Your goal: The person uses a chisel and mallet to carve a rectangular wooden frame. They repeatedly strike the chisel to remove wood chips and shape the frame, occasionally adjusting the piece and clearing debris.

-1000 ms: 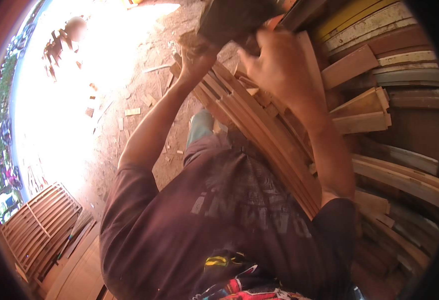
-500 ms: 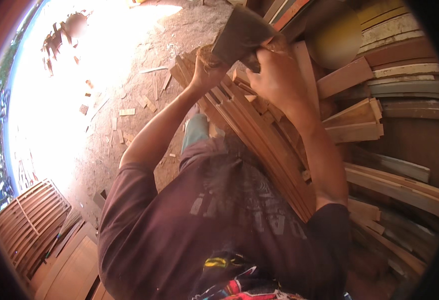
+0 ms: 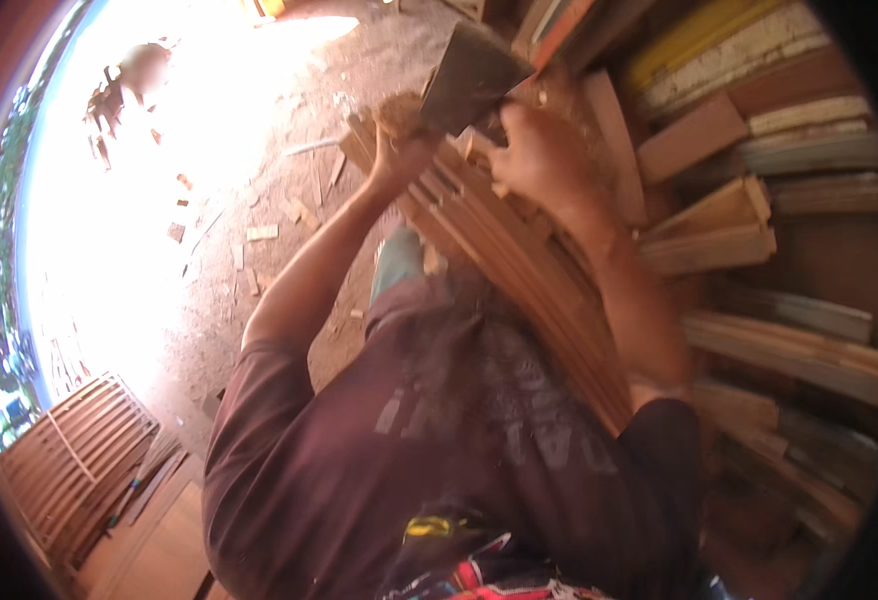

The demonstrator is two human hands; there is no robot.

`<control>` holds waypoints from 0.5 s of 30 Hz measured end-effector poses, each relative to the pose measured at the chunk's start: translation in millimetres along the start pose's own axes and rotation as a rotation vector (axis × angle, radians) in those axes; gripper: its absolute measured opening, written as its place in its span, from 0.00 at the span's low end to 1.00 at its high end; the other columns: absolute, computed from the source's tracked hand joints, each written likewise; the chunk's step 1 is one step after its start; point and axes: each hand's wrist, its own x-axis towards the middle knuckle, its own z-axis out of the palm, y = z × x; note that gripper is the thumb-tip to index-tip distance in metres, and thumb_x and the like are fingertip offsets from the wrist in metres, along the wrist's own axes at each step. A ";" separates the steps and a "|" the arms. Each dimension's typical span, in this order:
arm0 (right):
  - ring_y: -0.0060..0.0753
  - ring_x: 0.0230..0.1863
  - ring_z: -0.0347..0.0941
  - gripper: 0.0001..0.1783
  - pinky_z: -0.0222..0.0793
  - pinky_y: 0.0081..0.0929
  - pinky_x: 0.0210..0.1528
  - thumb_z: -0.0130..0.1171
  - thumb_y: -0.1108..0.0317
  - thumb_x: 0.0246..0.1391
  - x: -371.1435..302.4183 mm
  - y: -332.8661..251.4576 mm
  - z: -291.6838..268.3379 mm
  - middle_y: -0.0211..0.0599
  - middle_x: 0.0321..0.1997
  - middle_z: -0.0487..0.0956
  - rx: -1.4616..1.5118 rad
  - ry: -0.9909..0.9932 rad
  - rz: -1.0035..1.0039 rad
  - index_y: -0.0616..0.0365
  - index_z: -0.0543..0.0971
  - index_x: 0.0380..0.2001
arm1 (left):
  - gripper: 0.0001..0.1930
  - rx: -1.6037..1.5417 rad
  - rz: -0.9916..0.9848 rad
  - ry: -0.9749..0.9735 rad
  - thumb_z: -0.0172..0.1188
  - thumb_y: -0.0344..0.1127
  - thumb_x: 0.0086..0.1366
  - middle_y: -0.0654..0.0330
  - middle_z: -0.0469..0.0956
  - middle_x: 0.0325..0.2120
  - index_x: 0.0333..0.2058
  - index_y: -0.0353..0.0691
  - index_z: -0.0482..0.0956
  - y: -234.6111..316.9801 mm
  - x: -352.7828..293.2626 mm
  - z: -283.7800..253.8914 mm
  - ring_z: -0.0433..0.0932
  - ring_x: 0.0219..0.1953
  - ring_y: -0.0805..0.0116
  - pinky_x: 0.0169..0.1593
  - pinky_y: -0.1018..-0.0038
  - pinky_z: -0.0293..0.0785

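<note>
My left hand (image 3: 406,160) is closed on a rough brown lump (image 3: 399,112) at the far end of a stack of long wooden strips (image 3: 519,270). A dark, flat, square-cornered board (image 3: 474,78) stands tilted just beyond my hands, its lower edge by the left hand's fingers. Close to the board's right side, my right hand (image 3: 539,150) is curled and blurred by motion. Its fingertips are hidden, so what it grips does not show. The strips run slantwise under both forearms toward my right side.
Planks and wood offcuts (image 3: 709,240) are piled along the right. Small scraps (image 3: 262,232) litter the dirt floor. A slatted wooden frame (image 3: 84,440) lies at the lower left, beside a flat wooden panel (image 3: 154,540). Sunlight washes out the far left.
My right hand has shifted slightly left and down, drawing a little away from the dark board's right corner. The left hand has moved slightly down and left. The whole view has turned a little.
</note>
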 end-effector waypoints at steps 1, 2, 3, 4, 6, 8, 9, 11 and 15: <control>0.60 0.40 0.84 0.16 0.78 0.52 0.44 0.69 0.62 0.54 -14.9 8.8 6.1 0.56 0.35 0.85 0.072 0.009 0.044 0.64 0.82 0.38 | 0.06 -0.069 -0.151 -0.045 0.67 0.31 0.65 0.60 0.80 0.26 0.32 0.37 0.81 1.6 -11.2 -3.3 0.79 0.29 0.68 0.36 0.67 0.76; 0.62 0.39 0.83 0.17 0.77 0.52 0.43 0.71 0.62 0.53 -20.9 22.0 8.3 0.57 0.35 0.85 0.129 0.036 0.066 0.64 0.83 0.39 | 0.08 -0.135 -0.283 -0.064 0.67 0.33 0.66 0.60 0.79 0.24 0.30 0.36 0.81 4.4 -8.7 -3.4 0.78 0.27 0.66 0.34 0.65 0.74; 0.59 0.38 0.83 0.17 0.77 0.50 0.42 0.71 0.62 0.53 -30.8 32.6 14.6 0.55 0.35 0.85 0.179 0.067 0.097 0.64 0.83 0.39 | 0.11 -0.198 -0.418 -0.079 0.67 0.36 0.66 0.60 0.78 0.22 0.27 0.36 0.80 2.9 -7.7 -4.1 0.76 0.26 0.65 0.33 0.63 0.73; 0.55 0.37 0.84 0.17 0.77 0.48 0.41 0.72 0.63 0.53 -47.2 41.3 23.7 0.52 0.34 0.85 0.228 0.097 0.128 0.64 0.83 0.40 | 0.13 -0.135 -0.309 -0.087 0.68 0.37 0.67 0.60 0.77 0.20 0.25 0.37 0.80 -5.9 -6.1 -0.7 0.76 0.25 0.64 0.32 0.64 0.71; 0.47 0.36 0.84 0.17 0.77 0.44 0.40 0.73 0.63 0.52 -82.9 55.2 42.3 0.47 0.33 0.86 0.355 0.079 0.271 0.65 0.84 0.40 | 0.15 -0.117 -0.257 -0.101 0.70 0.38 0.67 0.60 0.75 0.18 0.23 0.37 0.79 -6.5 -7.1 0.3 0.76 0.24 0.63 0.31 0.64 0.69; 0.42 0.38 0.84 0.18 0.77 0.41 0.43 0.74 0.64 0.51 -117.1 65.8 59.5 0.45 0.35 0.86 0.488 -0.002 0.454 0.65 0.84 0.41 | 0.15 -0.063 -0.230 -0.158 0.70 0.38 0.66 0.60 0.75 0.18 0.23 0.38 0.79 2.0 2.6 -2.5 0.75 0.24 0.64 0.30 0.64 0.68; 0.42 0.40 0.84 0.19 0.77 0.40 0.45 0.74 0.65 0.50 -136.2 69.4 67.2 0.45 0.37 0.86 0.550 -0.031 0.543 0.66 0.84 0.42 | 0.15 0.037 -0.147 -0.214 0.70 0.39 0.67 0.61 0.75 0.19 0.23 0.39 0.80 5.7 12.0 -3.9 0.76 0.24 0.64 0.30 0.63 0.68; 0.47 0.46 0.84 0.22 0.76 0.39 0.51 0.74 0.66 0.49 -165.9 66.2 70.7 0.49 0.43 0.86 0.628 -0.050 0.656 0.66 0.83 0.46 | 0.15 0.085 -0.091 -0.228 0.71 0.40 0.66 0.62 0.76 0.20 0.23 0.41 0.80 0.0 19.3 2.8 0.76 0.25 0.65 0.31 0.64 0.69; 0.47 0.50 0.84 0.24 0.76 0.38 0.54 0.75 0.65 0.50 -205.2 50.1 51.8 0.52 0.46 0.86 0.627 -0.039 0.764 0.67 0.83 0.47 | 0.14 0.003 -0.411 -0.075 0.76 0.41 0.62 0.65 0.77 0.21 0.22 0.43 0.83 -23.7 19.9 17.6 0.77 0.29 0.69 0.37 0.67 0.74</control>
